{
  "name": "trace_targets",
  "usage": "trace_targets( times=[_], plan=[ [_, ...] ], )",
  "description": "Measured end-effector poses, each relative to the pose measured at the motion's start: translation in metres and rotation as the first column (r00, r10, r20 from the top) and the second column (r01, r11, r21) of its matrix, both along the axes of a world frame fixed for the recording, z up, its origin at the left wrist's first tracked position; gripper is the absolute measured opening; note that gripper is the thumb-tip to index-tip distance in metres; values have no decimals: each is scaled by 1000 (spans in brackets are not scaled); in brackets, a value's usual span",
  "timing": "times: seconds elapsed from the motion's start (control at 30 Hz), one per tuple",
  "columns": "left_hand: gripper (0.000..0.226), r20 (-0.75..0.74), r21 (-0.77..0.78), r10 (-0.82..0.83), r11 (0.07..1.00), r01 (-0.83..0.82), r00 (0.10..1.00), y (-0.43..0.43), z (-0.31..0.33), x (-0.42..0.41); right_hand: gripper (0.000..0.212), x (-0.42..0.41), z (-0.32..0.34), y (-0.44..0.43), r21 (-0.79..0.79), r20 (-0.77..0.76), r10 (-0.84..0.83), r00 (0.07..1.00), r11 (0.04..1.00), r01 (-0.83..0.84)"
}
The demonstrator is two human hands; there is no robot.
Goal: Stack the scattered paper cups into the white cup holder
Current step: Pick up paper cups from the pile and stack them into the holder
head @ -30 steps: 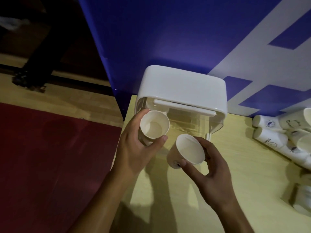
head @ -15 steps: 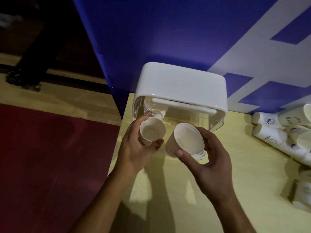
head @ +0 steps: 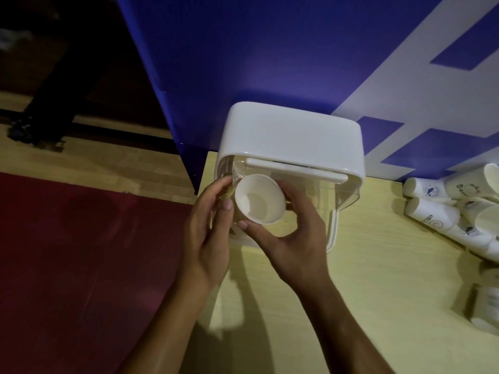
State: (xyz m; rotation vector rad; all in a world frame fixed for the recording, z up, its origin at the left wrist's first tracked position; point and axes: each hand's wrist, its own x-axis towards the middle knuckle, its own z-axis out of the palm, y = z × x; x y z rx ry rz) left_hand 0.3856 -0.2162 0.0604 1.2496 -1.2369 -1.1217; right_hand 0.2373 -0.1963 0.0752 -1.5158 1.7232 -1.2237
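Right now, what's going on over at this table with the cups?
A person is holding one white paper cup with both hands, mouth toward the camera, just in front of the open front of the white plastic cup holder. The left hand grips it from the left and the right hand curls round it from below and the right. More white printed paper cups lie scattered on their sides at the right of the pale wooden table, not yet stacked.
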Motion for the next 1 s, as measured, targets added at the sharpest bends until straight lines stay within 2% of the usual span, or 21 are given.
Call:
trace_targets(
  times=[0.13,0.3,0.5,0.63,0.83,0.93,1.0],
  plan=[
    [39,24,30,-28,999,27,999,-2,-3,-1,71,3,-15,-2,15,-8,37,999,999,-37],
    [31,36,107,-58,993,54,998,-6,-16,0,79,2,-28,-4,58,-78,107,991,993,-103],
    [35,184,145,-79,988,52,980,-8,-33,3,79,0,-44,-5,122,-156,112,981,988,-93],
    [36,204,173,-82,984,47,976,-7,-39,3,82,-1,-46,-5,158,-177,126,976,983,-98],
    [36,138,153,-67,987,46,988,-4,-37,-1,88,-3,-49,-6,192,-195,128,972,977,-90],
    [41,195,151,-55,988,26,979,-2,-36,1,94,-8,-43,-1,213,-187,127,974,973,-86],
    [40,247,134,15,990,-49,969,7,-27,1,93,-19,-41,11,248,-169,111,979,966,-67]
  ],
)
